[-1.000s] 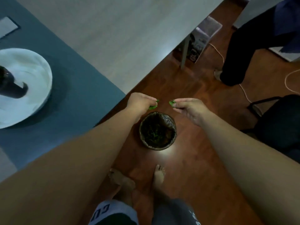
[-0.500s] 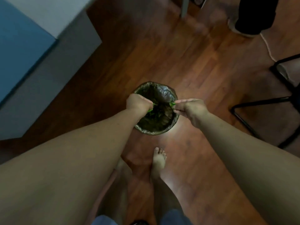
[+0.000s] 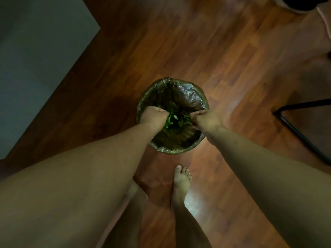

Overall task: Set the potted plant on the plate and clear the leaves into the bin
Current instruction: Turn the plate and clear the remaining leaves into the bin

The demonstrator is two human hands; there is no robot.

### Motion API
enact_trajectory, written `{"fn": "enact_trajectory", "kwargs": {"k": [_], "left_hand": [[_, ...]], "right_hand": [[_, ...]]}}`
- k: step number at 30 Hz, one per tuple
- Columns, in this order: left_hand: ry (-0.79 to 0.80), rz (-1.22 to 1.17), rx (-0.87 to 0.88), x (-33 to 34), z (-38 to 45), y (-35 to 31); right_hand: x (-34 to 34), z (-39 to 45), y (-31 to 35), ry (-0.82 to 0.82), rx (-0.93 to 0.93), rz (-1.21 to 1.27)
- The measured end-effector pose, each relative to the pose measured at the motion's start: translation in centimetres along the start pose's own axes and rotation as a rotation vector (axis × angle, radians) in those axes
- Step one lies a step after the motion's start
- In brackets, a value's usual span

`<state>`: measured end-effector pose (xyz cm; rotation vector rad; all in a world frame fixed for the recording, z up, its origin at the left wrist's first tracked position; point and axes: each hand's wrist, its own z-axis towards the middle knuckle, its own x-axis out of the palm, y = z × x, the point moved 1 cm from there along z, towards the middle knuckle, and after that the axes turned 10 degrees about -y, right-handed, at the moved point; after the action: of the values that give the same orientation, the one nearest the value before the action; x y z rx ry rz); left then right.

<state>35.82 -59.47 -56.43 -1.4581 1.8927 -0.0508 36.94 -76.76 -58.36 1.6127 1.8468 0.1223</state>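
Observation:
A round bin (image 3: pixel 188 92) lined with a dark plastic bag stands on the wooden floor right in front of my feet. Both of my hands reach down into its mouth. My left hand (image 3: pixel 154 117) is a closed fist at the bin's left side, with bright green leaves (image 3: pixel 170 121) showing at its fingers. At the right side, my right hand (image 3: pixel 208 119) has its fingertips pinched together, and I see no leaf in the pinch. More dark leaves lie at the bottom of the bin. The potted plant and the plate are out of view.
A grey table corner (image 3: pixel 41 56) fills the upper left. A black chair leg frame (image 3: pixel 293 126) stands on the floor to the right. My bare right foot (image 3: pixel 181 181) is just behind the bin. A person's dark foot (image 3: pixel 304 2) shows at the top right.
My view has tipped down from the table to the floor. Both hands have dropped from above the bin's rim into its mouth, carrying the green leaves with them.

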Motion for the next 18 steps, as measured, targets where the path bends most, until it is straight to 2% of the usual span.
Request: {"fn": "enact_trajectory", "kwargs": {"k": [3, 9, 14, 18], "left_hand": [[0.0, -0.016, 0.0, 0.0, 0.1, -0.1], [-0.007, -0.026, 0.02, -2.0, -1.5, -1.4], [0.014, -0.007, 0.124, -6.4, -5.4, -5.7], [-0.012, -0.105, 0.176, -12.5, -11.4, -11.3]], "right_hand": [[-0.1, -0.1, 0.0, -0.005, -0.05, -0.124], [-1.6, -3.3, 2.3, -0.02, -0.121, -0.15], [-3.7, -8.7, 7.2, -0.044, -0.231, -0.135], [-7.2, -16.0, 13.6, -0.082, -0.367, -0.131]]}}
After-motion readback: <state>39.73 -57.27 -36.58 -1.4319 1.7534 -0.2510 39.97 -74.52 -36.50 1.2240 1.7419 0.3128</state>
